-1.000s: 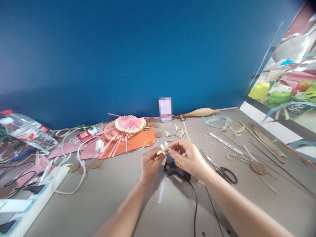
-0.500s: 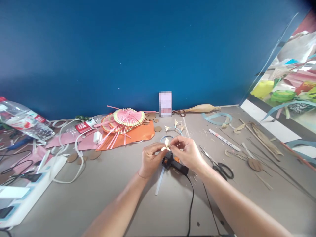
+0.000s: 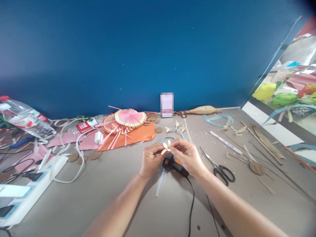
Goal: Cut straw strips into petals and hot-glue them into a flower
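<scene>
My left hand (image 3: 149, 160) and my right hand (image 3: 187, 155) meet over the middle of the grey table (image 3: 111, 204). Both pinch a small cream-coloured flower of folded leaf strips (image 3: 166, 147) between their fingertips, its petals sticking up and outward. Just below the hands lies a black glue gun (image 3: 174, 165) with an orange trigger; its black cord runs toward me. A clear glue stick (image 3: 159, 183) pokes out from the gun toward the lower left.
Black-handled scissors (image 3: 219, 167) lie right of my right hand. Pink pleated paper fans (image 3: 128, 119) rest on orange paper behind. A white power strip (image 3: 29, 194), cables and a plastic bottle (image 3: 22, 120) crowd the left. Dry leaf strips (image 3: 261, 140), a white pen (image 3: 225, 142) and cardboard discs lie at right.
The hands have kept pinching and working the little flower, shifting slightly; its petals now spread more upright. The camera view moved a little.
</scene>
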A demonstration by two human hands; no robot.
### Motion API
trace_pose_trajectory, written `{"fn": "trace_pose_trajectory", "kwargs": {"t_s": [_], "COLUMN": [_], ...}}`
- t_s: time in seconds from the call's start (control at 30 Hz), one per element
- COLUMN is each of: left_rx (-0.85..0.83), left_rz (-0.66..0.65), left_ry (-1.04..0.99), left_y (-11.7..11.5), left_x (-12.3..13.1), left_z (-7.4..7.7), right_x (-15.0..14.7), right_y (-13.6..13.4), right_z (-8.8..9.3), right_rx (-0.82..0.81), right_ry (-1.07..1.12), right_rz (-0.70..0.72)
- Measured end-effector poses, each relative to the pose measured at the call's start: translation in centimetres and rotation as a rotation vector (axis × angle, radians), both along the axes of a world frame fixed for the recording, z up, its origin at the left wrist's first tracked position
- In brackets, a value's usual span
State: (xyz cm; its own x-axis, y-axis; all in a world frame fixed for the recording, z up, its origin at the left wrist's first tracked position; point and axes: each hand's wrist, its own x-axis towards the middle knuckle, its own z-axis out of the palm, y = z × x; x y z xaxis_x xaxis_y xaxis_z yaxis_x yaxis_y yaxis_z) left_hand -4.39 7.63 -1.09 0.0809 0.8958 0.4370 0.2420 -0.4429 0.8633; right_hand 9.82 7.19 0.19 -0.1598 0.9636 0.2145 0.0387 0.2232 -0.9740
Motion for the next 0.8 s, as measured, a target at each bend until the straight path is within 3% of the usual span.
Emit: {"fn": "trace_pose_trajectory", "kwargs": {"t_s": [0.37, 0.8], "left_rx": [-0.025, 0.030], "left_rz": [-0.033, -0.063], "left_ry": [0.000, -0.006], "left_y": [0.01, -0.05], "left_x": [0.06, -0.10], "left_z": [-0.25, -0.50], "right_x": [-0.16, -0.18], "right_y": [-0.35, -0.51], "right_z": [-0.33, -0.46], "right_rx": [0.042, 0.049], "right_ry": [-0.123, -0.021], "right_rz": [-0.086, -0.059]}}
